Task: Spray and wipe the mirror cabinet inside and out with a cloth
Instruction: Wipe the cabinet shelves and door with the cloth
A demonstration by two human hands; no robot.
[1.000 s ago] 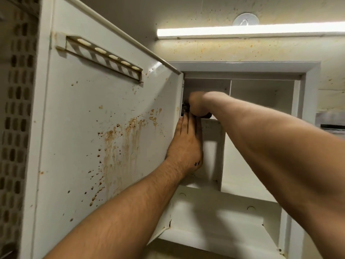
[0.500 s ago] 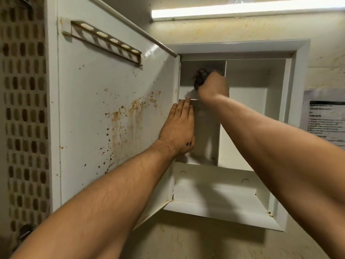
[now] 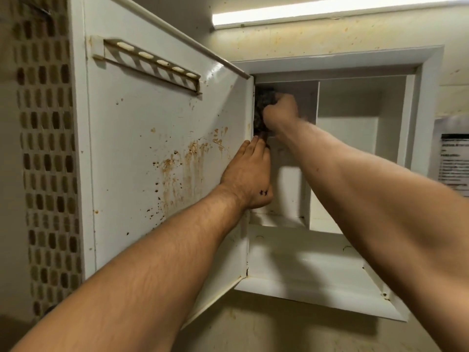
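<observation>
White metal wall cabinet (image 3: 330, 293), door (image 3: 152, 153) swung open left, rust-stained; dark bunched cloth (image 3: 262, 107) pressed into upper-left compartment corner.

White cabinet (image 3: 350, 138), rust-brown stains
Door (image 3: 142, 153) white, streaked and speckled rust-brown; cloth (image 3: 262, 107) dark mottled grey; wall tiles (image 3: 48, 148) a brown-and-beige mosaic; two small black stars on the left hand (image 3: 247, 176)

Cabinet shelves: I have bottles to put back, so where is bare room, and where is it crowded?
Bare: the right compartment between the divider and the right wall, and the bottom shelf under both. Crowded: the upper left compartment, where the right hand grips the cloth and the left hand rests on the door edge.
</observation>
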